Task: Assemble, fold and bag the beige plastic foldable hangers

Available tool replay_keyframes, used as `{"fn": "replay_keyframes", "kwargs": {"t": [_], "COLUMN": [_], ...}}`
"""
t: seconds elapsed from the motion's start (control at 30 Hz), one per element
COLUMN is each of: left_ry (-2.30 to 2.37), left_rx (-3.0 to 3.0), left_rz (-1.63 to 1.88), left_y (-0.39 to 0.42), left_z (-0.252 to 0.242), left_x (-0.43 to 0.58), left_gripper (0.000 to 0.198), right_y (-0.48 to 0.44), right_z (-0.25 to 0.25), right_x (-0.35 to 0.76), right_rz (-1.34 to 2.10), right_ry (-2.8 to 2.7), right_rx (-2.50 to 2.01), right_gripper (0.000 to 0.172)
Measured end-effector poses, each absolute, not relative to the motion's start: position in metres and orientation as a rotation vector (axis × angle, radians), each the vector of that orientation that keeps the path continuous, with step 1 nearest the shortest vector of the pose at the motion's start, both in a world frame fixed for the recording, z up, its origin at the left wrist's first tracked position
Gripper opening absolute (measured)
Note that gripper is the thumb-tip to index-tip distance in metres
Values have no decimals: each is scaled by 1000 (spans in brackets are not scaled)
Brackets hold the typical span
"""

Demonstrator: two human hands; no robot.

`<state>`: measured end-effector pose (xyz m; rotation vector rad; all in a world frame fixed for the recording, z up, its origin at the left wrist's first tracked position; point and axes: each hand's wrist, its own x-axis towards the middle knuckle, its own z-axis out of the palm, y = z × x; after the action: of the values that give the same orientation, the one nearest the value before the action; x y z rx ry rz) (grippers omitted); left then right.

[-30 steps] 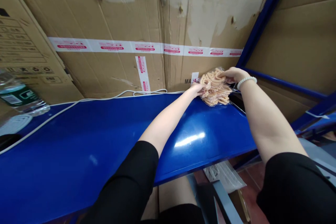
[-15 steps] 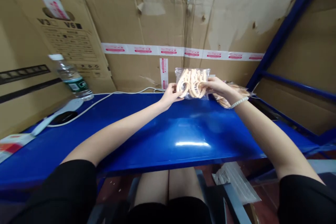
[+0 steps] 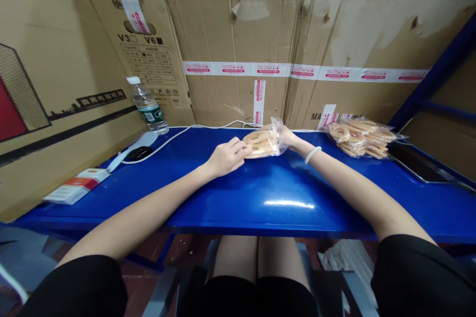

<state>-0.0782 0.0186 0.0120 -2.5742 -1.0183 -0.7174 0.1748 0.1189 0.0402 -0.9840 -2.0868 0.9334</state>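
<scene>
A clear plastic packet of beige, looped pieces [image 3: 262, 142] is held just above the blue table, lying tilted between my hands. My left hand [image 3: 229, 156] grips its left end, thumb and fingers closed over the edge. At the crinkled right end, my right hand [image 3: 286, 137] holds the plastic, its fingers partly hidden behind the film. What the beige pieces are exactly I cannot tell. Further right, a pile of similar clear packets [image 3: 360, 137] rests on the table, apart from both hands.
On the blue table [image 3: 290, 183] stand a water bottle [image 3: 149, 109] and a red-and-white box [image 3: 78, 185] at left, near a white cable [image 3: 174, 137] and a black mouse-like object [image 3: 141, 153]. A dark phone-like slab [image 3: 420, 163] lies right. Cardboard walls [image 3: 230, 34] enclose the back.
The packet has been lowered and turned from facing me upright to lying flatter. My right hand has shifted to its far right end. The view has swung to the right side less, showing more left.
</scene>
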Motion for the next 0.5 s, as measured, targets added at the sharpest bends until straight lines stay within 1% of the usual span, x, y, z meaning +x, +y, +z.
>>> {"fn": "replay_keyframes", "kwargs": {"t": [0.07,0.13,0.23,0.3,0.37,0.43,0.5], "left_ry": [-903,-820,-716,-711,-909,-1304,-1701], "left_rx": [-2634,-2682,-2787,-2851,-2823,-2694,-2584], "left_rz": [-547,-468,-440,-515,-706,-875,-876], "left_y": [15,9,-1,-7,-9,-7,0], "left_z": [14,16,21,26,31,34,32], "left_x": [-75,-72,-69,-69,-71,-73,-76], "left_gripper": [30,34,38,39,36,31,28], "right_y": [121,122,118,104,82,58,41], "right_z": [31,28,38,52,67,79,84], "right_x": [184,198,218,228,232,234,238], "right_rz": [942,918,848,803,747,653,531], "right_ry": [-2034,-1956,-1871,-1871,-1978,-2228,-2446], "right_rx": [-1009,-1033,-1037,-980,-844,-726,-670], "right_gripper": [38,43,49,53,53,49,43]}}
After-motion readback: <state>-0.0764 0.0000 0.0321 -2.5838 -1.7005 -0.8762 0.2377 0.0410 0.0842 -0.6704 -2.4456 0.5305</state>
